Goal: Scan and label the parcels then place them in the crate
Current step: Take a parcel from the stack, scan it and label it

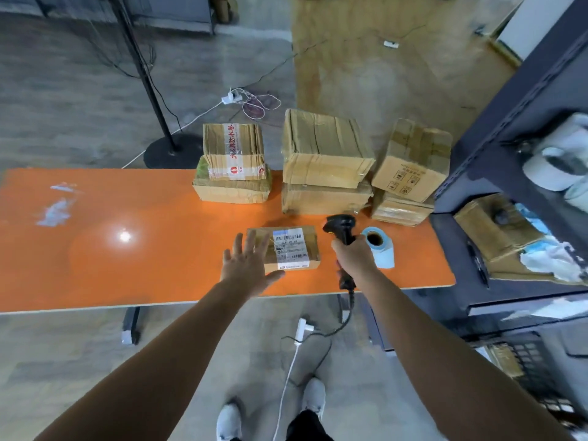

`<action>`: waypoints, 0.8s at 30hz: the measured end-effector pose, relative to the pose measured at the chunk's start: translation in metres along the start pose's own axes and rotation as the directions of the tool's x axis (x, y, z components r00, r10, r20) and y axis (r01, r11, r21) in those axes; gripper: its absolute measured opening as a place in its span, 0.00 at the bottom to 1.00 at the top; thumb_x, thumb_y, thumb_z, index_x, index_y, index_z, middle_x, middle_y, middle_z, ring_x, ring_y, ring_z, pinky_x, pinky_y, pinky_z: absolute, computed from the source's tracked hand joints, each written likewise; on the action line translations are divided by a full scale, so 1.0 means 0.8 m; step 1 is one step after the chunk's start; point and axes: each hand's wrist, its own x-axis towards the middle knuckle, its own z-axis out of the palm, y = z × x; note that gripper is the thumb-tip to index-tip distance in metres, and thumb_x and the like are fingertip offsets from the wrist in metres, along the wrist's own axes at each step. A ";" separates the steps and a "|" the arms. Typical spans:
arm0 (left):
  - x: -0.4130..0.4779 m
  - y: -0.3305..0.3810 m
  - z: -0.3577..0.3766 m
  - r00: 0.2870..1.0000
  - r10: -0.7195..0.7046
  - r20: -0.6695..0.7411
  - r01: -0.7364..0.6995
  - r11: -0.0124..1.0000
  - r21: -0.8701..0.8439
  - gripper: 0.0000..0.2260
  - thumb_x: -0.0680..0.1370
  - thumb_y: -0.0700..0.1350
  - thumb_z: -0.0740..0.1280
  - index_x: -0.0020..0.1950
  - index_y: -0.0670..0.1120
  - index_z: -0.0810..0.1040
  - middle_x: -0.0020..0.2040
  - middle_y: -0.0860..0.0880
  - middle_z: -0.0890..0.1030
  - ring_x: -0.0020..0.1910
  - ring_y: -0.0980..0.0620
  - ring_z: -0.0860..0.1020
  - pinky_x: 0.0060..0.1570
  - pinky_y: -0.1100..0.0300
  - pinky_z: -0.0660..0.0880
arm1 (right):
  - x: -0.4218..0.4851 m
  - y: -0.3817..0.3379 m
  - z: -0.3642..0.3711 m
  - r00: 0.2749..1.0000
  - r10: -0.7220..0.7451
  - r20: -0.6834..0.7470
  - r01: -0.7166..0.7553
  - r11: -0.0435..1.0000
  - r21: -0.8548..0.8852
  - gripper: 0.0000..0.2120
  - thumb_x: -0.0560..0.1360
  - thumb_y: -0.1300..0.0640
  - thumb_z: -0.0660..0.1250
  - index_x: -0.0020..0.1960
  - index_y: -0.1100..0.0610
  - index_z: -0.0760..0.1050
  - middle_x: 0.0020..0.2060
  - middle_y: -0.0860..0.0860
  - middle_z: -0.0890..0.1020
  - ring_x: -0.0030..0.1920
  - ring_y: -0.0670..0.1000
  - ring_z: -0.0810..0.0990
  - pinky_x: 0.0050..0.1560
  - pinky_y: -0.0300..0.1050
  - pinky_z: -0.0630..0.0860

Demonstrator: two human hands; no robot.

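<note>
On the table (127, 265) stacked parcels (327, 154) stand behind a lone parcel (296, 246), label roll (380, 248) at right.

The right hand (354, 256) is hiding the scanner (339, 225) handle inside its grip, while left of that grip the left hand (246, 265) is covering the parcel (297, 249) corner.

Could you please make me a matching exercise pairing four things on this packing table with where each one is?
1. barcode scanner
2. label roll
3. labelled parcel
4. red-printed parcel

A. on top of the leftmost stack
B. gripped by the right hand
C. standing on end, right of the scanner
D. lying flat by the open left hand

Pairs: 1-B, 2-C, 3-D, 4-A
</note>
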 end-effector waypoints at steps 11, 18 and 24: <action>-0.023 -0.022 -0.022 0.988 0.154 0.006 -0.154 0.988 0.014 0.38 0.77 0.68 0.56 0.80 0.52 0.46 0.80 0.47 0.43 0.78 0.40 0.42 0.73 0.39 0.53 | -0.091 -0.041 0.028 0.973 0.200 0.112 -0.200 0.980 -0.009 0.13 0.78 0.52 0.63 0.44 0.62 0.72 0.33 0.56 0.74 0.29 0.54 0.74 0.28 0.43 0.76; -0.031 -0.029 -0.021 0.982 0.189 0.019 -0.188 0.981 -0.051 0.38 0.76 0.68 0.57 0.80 0.53 0.46 0.80 0.47 0.41 0.78 0.41 0.41 0.74 0.39 0.52 | -0.113 -0.040 0.038 0.980 0.186 0.066 -0.188 0.982 0.025 0.13 0.78 0.51 0.64 0.44 0.62 0.72 0.34 0.56 0.74 0.30 0.54 0.74 0.27 0.43 0.76; -0.027 -0.028 -0.022 0.978 0.205 0.032 -0.203 0.978 -0.055 0.38 0.77 0.68 0.56 0.80 0.52 0.46 0.80 0.47 0.42 0.78 0.41 0.40 0.74 0.39 0.51 | -0.115 -0.038 0.036 0.983 0.177 0.052 -0.179 0.984 0.023 0.12 0.78 0.52 0.64 0.46 0.62 0.72 0.34 0.56 0.74 0.30 0.53 0.74 0.28 0.43 0.76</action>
